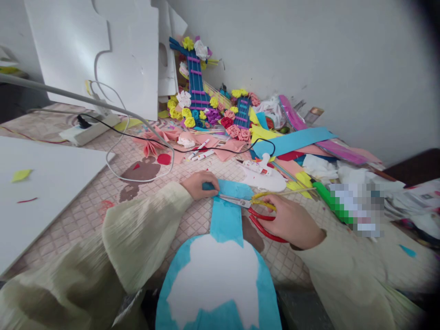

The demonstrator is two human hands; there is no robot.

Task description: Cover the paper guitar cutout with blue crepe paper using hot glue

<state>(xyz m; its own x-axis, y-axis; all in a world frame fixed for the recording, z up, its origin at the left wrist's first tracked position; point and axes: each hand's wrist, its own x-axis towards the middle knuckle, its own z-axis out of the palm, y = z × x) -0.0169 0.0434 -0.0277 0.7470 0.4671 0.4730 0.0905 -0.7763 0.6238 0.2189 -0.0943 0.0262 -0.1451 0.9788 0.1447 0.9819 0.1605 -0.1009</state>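
Observation:
A guitar-shaped board [225,224] lies before me, its long neck pointing away. Light blue paper covers the neck and the rim of the rounded body, around an irregular white patch [213,270]. Near the top of the neck, my left hand [201,184] pinches a darker blue paper edge [207,186] between thumb and fingers. My right hand [292,220] has its fingers through the red and yellow handles of a pair of scissors [237,200]. The blades point left across the neck, with their tips beside my left fingertips. Whether they are cutting into paper I cannot tell.
Behind stand decorated blue paper guitars [196,82] with paper flowers. A glue gun [261,168] rests on a white piece [271,181]. At left are a power strip [91,130], cables and a white board [44,183]. Paper scraps and a green packet [332,201] lie right.

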